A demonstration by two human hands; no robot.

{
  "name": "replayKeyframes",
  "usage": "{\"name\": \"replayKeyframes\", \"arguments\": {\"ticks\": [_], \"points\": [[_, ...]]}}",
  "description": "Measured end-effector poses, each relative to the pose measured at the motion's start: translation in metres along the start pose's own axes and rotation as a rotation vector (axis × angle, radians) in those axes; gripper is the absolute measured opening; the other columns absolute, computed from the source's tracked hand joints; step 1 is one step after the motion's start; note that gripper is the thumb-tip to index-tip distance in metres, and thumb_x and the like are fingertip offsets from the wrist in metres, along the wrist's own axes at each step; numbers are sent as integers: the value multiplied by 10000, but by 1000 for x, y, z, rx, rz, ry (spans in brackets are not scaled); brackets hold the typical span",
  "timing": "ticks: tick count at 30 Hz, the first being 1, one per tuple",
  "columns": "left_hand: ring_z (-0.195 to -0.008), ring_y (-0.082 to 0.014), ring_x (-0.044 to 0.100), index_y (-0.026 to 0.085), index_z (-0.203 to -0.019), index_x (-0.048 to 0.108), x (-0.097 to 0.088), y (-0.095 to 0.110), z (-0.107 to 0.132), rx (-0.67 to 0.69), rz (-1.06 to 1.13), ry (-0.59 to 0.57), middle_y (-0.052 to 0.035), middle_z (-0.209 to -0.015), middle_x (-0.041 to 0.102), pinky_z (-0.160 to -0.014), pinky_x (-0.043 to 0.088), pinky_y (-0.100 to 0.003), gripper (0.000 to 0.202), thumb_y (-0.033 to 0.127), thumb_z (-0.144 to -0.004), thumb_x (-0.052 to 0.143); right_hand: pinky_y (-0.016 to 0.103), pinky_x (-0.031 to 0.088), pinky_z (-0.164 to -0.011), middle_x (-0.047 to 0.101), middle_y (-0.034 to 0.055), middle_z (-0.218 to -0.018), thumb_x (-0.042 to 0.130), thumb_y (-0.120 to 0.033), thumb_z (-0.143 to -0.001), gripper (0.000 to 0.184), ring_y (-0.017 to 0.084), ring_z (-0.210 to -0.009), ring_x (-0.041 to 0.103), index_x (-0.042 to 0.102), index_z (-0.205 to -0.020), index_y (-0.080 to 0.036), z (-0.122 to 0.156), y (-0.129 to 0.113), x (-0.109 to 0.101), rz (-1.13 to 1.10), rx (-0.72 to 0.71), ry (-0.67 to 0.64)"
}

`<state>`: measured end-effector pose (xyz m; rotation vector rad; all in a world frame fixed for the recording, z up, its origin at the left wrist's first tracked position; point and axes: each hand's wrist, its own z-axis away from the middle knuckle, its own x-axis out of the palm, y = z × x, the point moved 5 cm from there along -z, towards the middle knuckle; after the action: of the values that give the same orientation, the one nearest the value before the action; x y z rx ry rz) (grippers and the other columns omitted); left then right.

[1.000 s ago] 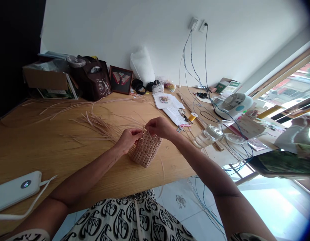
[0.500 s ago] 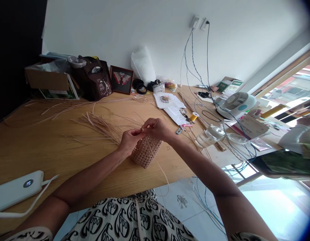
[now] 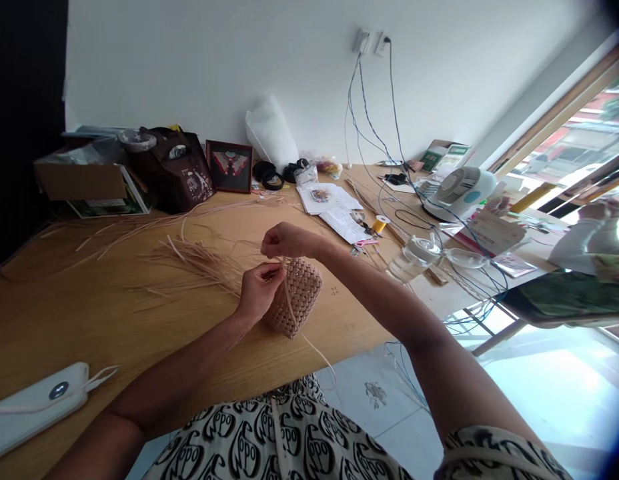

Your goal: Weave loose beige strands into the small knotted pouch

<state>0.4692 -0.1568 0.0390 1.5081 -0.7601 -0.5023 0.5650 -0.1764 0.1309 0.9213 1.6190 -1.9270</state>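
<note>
Though the woven pouch (image 3: 295,300) looks largely built, the left hand (image 3: 258,291) pinches its top edge, while the right hand (image 3: 287,241) curls by a loose strand (image 3: 292,313), hold unclear.

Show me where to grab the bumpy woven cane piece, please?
Grip the woven cane piece on its tightly woven lower body, coming from the side nearest you. Stay away from the top edge, where the left hand and right hand are working. The loose cane strand hangs free, so the body looks like the firmer hold.
</note>
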Motion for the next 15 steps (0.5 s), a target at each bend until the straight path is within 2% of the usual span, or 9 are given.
{"name": "replayKeyframes", "arguments": {"ticks": [4, 7, 10, 12, 15], "points": [[-681, -126, 565, 131, -759, 690, -1, -4, -4, -18, 57, 25, -34, -743, 677, -664, 437, -247, 195, 289, -645, 693, 196, 323, -454, 613, 31, -640, 542, -223, -758, 144, 63, -498, 447, 603, -706, -104, 13, 25, -14, -124, 112, 231], [-617, -106, 526, 124, -711, 675, 0, -8, -8, -73, 138, 50, -15, -674, 646, -619, 414, -238, 182, 287, -632, 691, 195, 330, -466, 605, 30, -637, 553, -272, -766, 170, 69, -513, 458, 585, -730, -109, 27, 29, -17, -171, 64, 303], [-624, -104, 521, 135, -721, 677, 1, -8, -8, -86, 160, 42, -7, -682, 642, -631, 409, -238, 165, 262, -616, 690, 194, 323, -489, 578, 0, -619, 582, -261, -743, 145, 66, -527, 454, 597, -744, -117, 33, 10, -12, -65, -54, 293], [-652, -110, 528, 146, -736, 684, 2, -5, -7, -64, 141, 16, -8, -705, 648, -650, 409, -241, 162, 248, -610, 690, 197, 314, -508, 571, -23, -616, 590, -211, -727, 153, 62, -527, 447, 626, -849, -126, 29, -6, -7, 43, -131, 260], [-676, -113, 527, 152, -728, 688, 3, -2, -6, -48, 135, -16, -8, -716, 647, -667, 407, -245, 158, 239, -597, 701, 203, 305, -533, 557, -58, -583, 562, -99, -711, 408, 62, -517, 436, 593, -1110, -175, 13, -16, -4, 182, -176, 194]]}}
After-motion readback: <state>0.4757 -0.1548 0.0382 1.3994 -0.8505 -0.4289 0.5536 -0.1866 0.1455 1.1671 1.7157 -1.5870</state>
